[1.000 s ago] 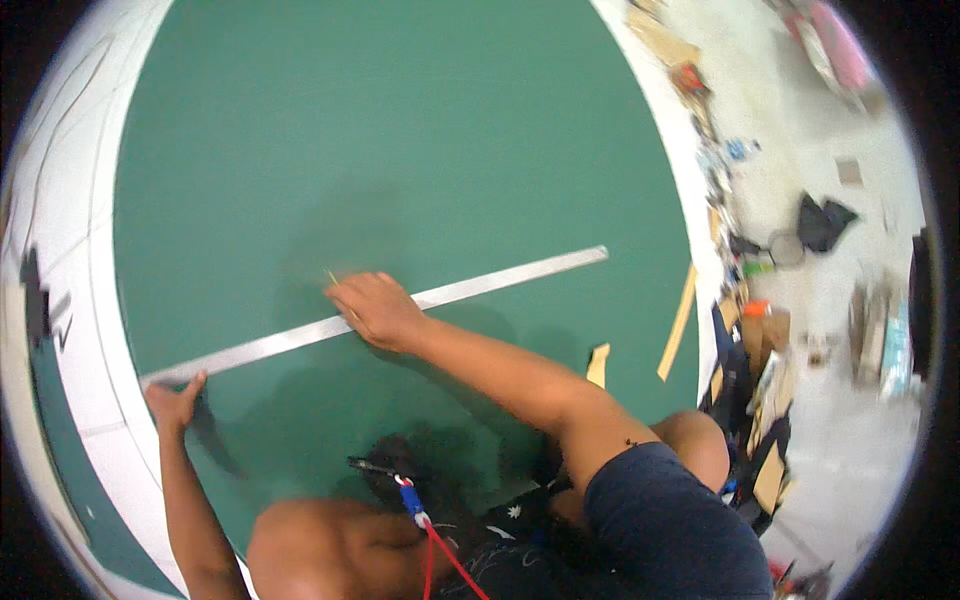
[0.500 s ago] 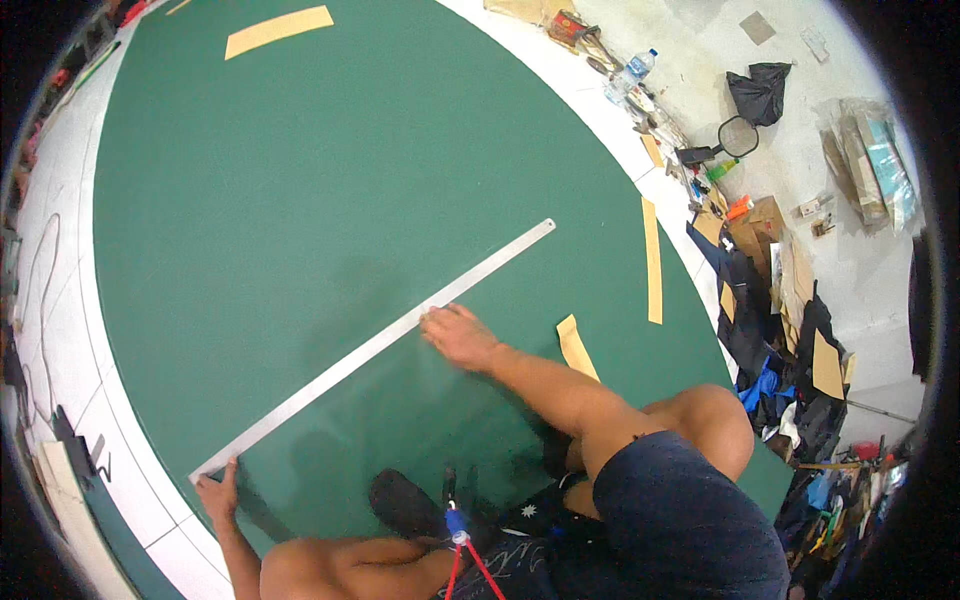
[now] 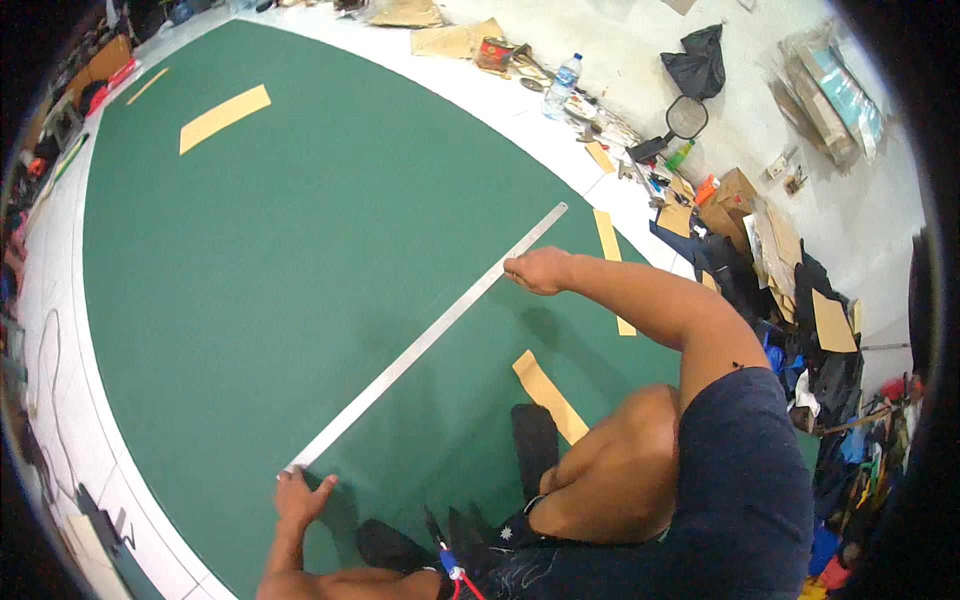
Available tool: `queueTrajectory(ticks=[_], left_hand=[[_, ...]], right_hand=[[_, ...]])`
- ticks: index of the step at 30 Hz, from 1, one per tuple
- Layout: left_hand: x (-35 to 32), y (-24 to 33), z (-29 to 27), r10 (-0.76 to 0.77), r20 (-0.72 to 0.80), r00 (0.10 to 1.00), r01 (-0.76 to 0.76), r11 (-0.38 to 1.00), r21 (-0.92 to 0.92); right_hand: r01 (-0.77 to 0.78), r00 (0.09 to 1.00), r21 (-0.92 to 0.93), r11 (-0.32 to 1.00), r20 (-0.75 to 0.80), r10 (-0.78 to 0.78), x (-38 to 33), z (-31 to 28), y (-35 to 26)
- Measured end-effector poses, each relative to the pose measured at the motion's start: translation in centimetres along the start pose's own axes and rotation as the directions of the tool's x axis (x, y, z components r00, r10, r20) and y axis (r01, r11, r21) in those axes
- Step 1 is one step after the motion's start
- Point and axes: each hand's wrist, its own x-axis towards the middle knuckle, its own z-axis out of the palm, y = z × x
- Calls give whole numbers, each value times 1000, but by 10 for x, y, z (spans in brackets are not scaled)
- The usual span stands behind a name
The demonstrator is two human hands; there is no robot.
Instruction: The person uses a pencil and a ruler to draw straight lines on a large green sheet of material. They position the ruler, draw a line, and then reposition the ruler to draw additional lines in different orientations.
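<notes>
A long metal ruler [image 3: 424, 343] lies slantwise over a wide green sheet [image 3: 300, 250] spread on the floor. My right hand [image 3: 540, 271] is closed on the ruler's edge not far from its upper right end. At the lower left end, my left hand [image 3: 297, 498] touches the ruler with its fingertips, the thumb stretched out to the side. A tan strip [image 3: 550, 395] rests on the sheet beside my right knee, and another tan strip [image 3: 613, 270] lies beyond my right forearm.
A curved tan piece [image 3: 225, 118] sits at the far left of the sheet. Along the right edge are a water bottle [image 3: 563, 86], a cardboard box [image 3: 728, 205] and piled dark cloth [image 3: 735, 275]. A pointed tool with a blue part [image 3: 447, 560] hangs from a red cord before me.
The ruler has turned steeper, its lower end shifting right. My right hand has slid toward its upper end and closed on the edge. My left hand has moved right with the lower end.
</notes>
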Motion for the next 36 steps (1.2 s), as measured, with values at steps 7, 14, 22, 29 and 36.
queueTrajectory(ticks=[7,14,22,29,36], left_hand=[[38,12,-89,254,194,948,-272,959,73],[98,128,-108,64,343,937,-226,861,455],[91,223,47,186,-301,935,-177,982,59],[121,278,75,113,-498,860,-156,987,-45],[150,282,76,55,-630,775,-141,986,-88]], right_hand=[[-165,972,331,929,-103,210,28,90,53],[-217,863,410,886,-343,370,64,140,94],[-196,764,310,930,-547,343,87,172,119],[-285,609,421,861,-614,501,111,169,177],[-242,507,506,828,-661,553,141,174,203]])
